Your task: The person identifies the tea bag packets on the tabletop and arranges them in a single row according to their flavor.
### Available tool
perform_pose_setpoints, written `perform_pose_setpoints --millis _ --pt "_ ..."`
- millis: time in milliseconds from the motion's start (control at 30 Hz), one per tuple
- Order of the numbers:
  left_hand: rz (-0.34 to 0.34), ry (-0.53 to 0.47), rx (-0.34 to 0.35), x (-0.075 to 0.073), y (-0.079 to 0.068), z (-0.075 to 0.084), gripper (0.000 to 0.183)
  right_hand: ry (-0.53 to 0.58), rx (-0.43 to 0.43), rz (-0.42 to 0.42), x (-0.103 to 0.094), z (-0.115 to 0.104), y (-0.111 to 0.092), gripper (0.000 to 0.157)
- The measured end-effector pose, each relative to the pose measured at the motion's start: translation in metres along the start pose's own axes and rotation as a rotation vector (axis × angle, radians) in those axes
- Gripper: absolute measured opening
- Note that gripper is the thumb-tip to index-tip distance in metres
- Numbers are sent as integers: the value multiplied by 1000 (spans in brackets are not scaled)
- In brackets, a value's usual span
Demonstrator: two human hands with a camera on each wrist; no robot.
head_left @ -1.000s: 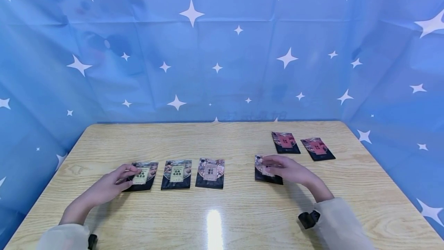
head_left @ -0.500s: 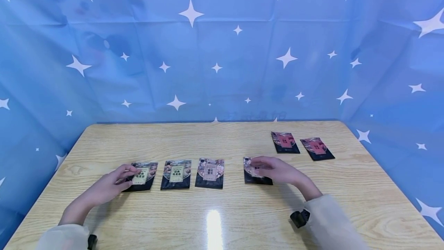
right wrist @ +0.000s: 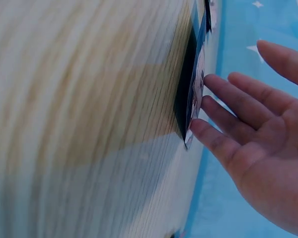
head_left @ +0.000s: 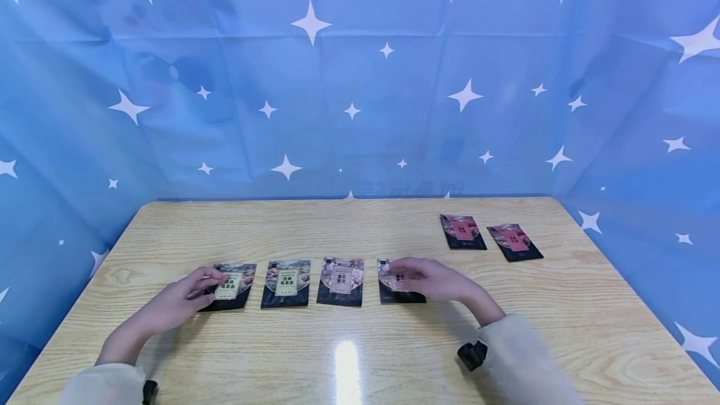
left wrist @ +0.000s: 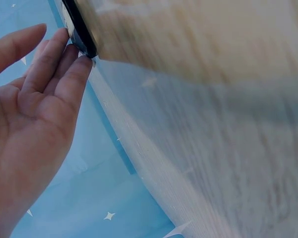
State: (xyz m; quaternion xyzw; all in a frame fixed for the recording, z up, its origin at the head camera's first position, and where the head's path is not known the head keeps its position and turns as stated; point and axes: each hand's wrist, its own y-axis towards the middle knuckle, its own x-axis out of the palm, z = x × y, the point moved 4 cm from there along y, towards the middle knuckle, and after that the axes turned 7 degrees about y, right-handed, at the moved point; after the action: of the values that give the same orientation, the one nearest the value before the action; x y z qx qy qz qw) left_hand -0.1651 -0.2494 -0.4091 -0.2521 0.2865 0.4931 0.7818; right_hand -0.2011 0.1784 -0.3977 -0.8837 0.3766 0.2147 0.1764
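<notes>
In the head view my left hand (head_left: 174, 304) touches a black tea sachet (head_left: 242, 289) with a pale green label. Its fingertips lie on the sachet's left part, with the thumb held apart in the left wrist view. My right hand (head_left: 439, 281) rests its fingertips on a black tea sachet (head_left: 388, 294) with a pink label and floral print, covering part of it. The fingers are fairly straight in the right wrist view, pressing the flat sachet (right wrist: 196, 91). Between the hands lie another green-labelled sachet (head_left: 285, 283) and a pink-labelled floral sachet (head_left: 340, 281), making a row.
Two red-labelled sachets lie at the back right, one upright-facing (head_left: 463, 231) and one slanted (head_left: 515, 242). The wood-grain table (head_left: 270, 361) reaches a blue star-printed cloth (head_left: 360, 80) behind and at both sides. A bright reflection shines near the front.
My right hand has slid its pink-labelled sachet leftward along the table, closer to the other pink-labelled one. My left hand has stayed in place, and the other sachets have not moved.
</notes>
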Motion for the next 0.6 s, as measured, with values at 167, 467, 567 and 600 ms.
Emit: perform_pose_setpoints --millis 167,467,567,600 --pt "0 0 4 0 0 1 26 -12 0 -15 5 -3 4 41" --pt "3 12 -14 0 0 1 28 -21 10 -36 8 -8 6 42" --pt "6 12 -1 0 -1 2 28 -17 15 -40 8 -9 6 42" --pt "8 12 1 -1 -1 2 28 -18 16 -40 8 -10 6 42"
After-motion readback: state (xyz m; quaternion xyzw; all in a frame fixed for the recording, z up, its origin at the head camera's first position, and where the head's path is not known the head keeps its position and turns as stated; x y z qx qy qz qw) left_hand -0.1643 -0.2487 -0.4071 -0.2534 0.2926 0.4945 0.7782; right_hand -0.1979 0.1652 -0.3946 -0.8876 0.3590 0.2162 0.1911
